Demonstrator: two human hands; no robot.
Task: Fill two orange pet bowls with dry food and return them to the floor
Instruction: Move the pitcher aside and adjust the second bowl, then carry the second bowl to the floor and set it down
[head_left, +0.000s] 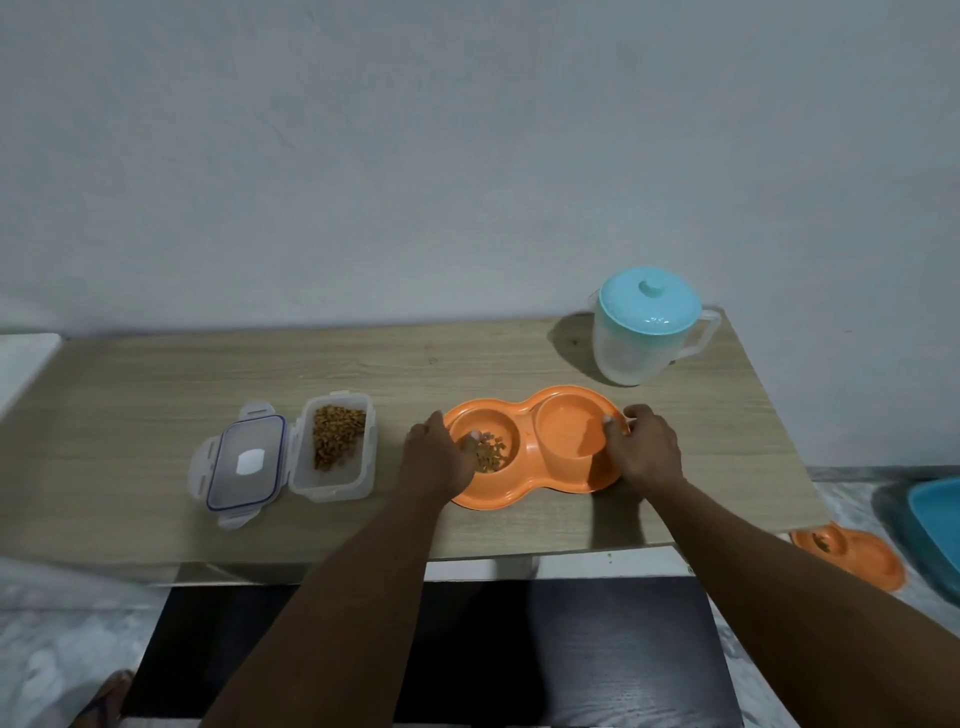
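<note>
Orange bowl (527, 441): sat mid-table (156, 389), kibble (491, 452) in its nine-o'clock well.
Left hand (434, 457): pinched the nine-o'clock rim, thumb inside.
Right hand (649, 449): pinched the three-o'clock rim.
Risk: a tilted lift could spill kibble.

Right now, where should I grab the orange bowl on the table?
Take the bowl by the rim at its two short ends, left hand from the left, right hand from the right. It is long and shallow with loose kibble in the left well, so end grips should keep it level.
</note>
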